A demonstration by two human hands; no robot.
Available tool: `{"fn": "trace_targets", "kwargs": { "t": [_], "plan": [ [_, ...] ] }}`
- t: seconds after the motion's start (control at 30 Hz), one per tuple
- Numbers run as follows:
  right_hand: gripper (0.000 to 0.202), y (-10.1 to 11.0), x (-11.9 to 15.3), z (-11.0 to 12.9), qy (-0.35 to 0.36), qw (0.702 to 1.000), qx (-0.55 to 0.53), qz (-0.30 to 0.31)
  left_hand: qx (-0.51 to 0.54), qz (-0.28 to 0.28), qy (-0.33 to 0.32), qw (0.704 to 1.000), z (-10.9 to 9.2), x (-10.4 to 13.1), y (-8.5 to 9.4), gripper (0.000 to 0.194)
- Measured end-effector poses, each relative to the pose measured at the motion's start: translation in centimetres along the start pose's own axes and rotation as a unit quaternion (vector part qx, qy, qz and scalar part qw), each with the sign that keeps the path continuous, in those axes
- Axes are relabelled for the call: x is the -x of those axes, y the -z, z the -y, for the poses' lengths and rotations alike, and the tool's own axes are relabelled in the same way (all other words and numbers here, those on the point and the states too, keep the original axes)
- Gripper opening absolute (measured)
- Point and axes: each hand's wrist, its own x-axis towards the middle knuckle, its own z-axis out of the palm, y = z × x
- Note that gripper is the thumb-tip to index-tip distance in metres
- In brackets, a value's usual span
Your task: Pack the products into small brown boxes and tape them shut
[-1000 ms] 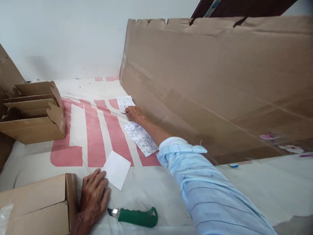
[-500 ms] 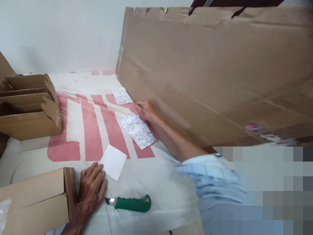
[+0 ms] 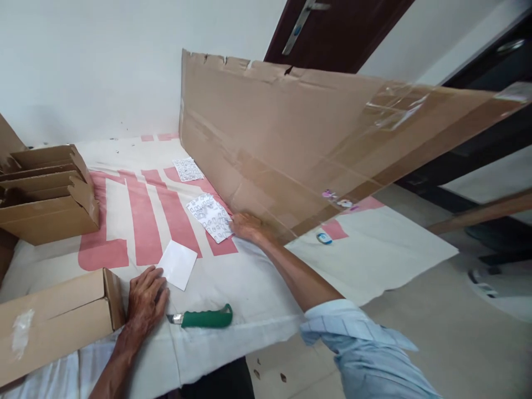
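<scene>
My left hand [image 3: 145, 302] lies on the cloth with its fingers stretched out. Its fingertips are at the lower left edge of a blank white square of paper [image 3: 178, 265]. Below the paper rests a green utility knife [image 3: 206, 318], its blade pointing at that hand. My right hand [image 3: 247, 226] has curled fingers at the right edge of some white paper with a printed pattern [image 3: 211, 217], beside the foot of a cardboard panel [image 3: 286, 144]. Whether the fingers pinch anything is hidden. Another patterned paper square [image 3: 188, 169] lies farther back.
Open cardboard boxes [image 3: 50, 219] stand at the left, and a closed carton [image 3: 54, 321] is beside my left forearm. The panel rises along the right of the cloth-covered table [image 3: 249, 288]. A tape roll [image 3: 324, 238] lies beyond it. The table's front edge drops to a tiled floor [image 3: 307, 366].
The view has swung right, showing the door and floor. My right hand has come nearer along the panel, to the patterned paper's right edge. My left hand stays by the blank paper.
</scene>
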Motion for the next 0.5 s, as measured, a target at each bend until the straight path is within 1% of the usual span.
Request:
{"fn": "trace_targets", "kwargs": {
  "t": [0.3,0.5],
  "plan": [
    [0.033,-1.3,-1.4,-0.3,0.008,0.996,-0.085,-0.034,0.02,-0.009,0.01,1.0,0.0,0.1,-0.3,0.02],
    [0.028,-1.4,-3.7,0.3,0.01,0.982,-0.173,-0.071,0.025,-0.011,0.01,1.0,-0.1,0.1,-0.2,0.019]
  ]
}}
